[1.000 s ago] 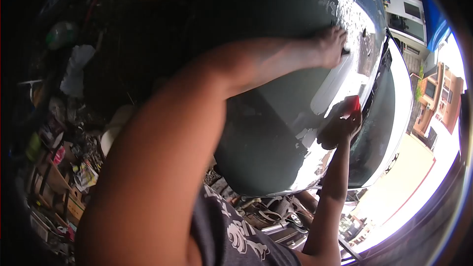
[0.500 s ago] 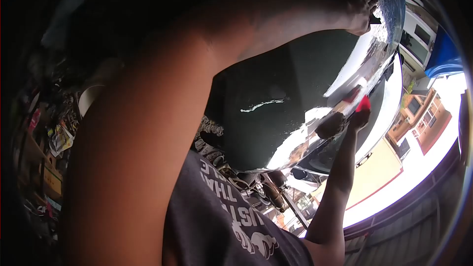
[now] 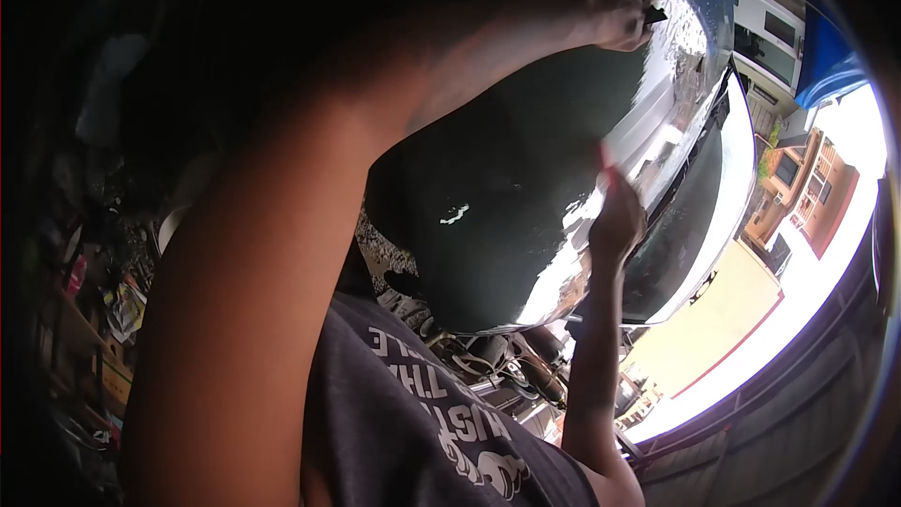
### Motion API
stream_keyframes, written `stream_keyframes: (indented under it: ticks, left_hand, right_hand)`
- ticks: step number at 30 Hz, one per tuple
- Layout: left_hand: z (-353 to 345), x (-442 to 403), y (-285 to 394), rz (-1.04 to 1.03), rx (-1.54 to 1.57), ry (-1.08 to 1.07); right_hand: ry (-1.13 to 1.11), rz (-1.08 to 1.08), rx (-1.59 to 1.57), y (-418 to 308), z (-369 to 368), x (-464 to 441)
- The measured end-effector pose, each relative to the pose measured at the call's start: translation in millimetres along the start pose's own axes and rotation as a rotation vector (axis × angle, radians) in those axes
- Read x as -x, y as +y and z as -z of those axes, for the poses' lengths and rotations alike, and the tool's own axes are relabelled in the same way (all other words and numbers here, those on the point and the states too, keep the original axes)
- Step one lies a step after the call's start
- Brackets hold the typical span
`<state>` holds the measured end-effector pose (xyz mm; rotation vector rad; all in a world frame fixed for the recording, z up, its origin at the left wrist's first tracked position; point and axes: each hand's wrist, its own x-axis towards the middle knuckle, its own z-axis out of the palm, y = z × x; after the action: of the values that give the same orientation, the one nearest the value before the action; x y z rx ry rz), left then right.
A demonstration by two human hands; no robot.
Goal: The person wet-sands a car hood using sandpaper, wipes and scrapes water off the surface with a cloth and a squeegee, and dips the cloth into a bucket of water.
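A dark, glossy, curved car panel [image 3: 507,253] fills the middle, with wet-looking streaks and bright glare along its right side. My left arm reaches across the top, and my left hand [image 3: 631,14] rests at the panel's far edge. Its fingers are curled around a small black flat piece [image 3: 656,15], of which only a corner shows. Lower right, my right hand [image 3: 617,225] grips a thin red tool [image 3: 605,155], blurred by motion, over the glare band. Whether the red tool touches the panel I cannot tell. A short white streak [image 3: 454,215] marks the dark surface.
Beyond the panel's right edge is a car window [image 3: 690,216]. Cluttered metal parts [image 3: 511,366] lie below the panel. Mixed items, including a cardboard box [image 3: 114,376], stand in shadow at the left. A blue cover [image 3: 831,61] and buildings [image 3: 798,169] are outside.
The view has shifted, so the scene sits further left. My right hand has moved left along the panel with the red tool, which now points upward. My left hand stays by the far edge.
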<state>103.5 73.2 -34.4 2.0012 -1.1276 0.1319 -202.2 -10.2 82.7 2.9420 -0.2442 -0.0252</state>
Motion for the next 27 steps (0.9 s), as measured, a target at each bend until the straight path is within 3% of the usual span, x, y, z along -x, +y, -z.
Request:
stream_keyframes:
  ticks: [2,4,6,8,11,12,14,21,22,24,27]
  left_hand:
    - [-2,0,0,-0.006,-0.019,-0.011]
    - [10,-1,2,0.002,-0.053,-0.024]
    - [8,-7,7,0.016,-0.087,-0.034]
    - [7,-9,7,0.034,-0.11,-0.042]
    - [18,-13,7,0.064,-0.165,-0.057]
    - [12,-16,10,0.075,-0.169,-0.058]
    - [10,-19,14,0.101,-0.201,-0.085]
    - [35,-7,4,0.048,-0.19,-0.145]
    - [36,-7,6,0.034,-0.183,-0.172]
    - [48,2,5,0.005,-0.189,-0.244]
    - [51,19,10,-0.026,-0.209,-0.293]
  right_hand:
    - [-0.157,0.001,-0.225,-22,32,49]
    - [-0.015,-0.342,-0.456,6,35,70]
    - [0.215,-0.37,-0.472,44,42,43]
    - [0.212,-0.194,0.231,152,34,51]
    - [0.231,-0.365,-0.051,317,-22,76]
    - [0.221,-0.355,-0.051,313,-31,69]
    - [0.355,-0.951,-0.708,279,-44,57]
    - [0.253,-0.799,-0.322,184,-39,49]
    - [0.258,-0.788,-0.322,212,-48,54]
    - [0.336,-0.341,-0.095,313,-70,77]
    - [0.301,-0.404,-0.043,339,-71,77]
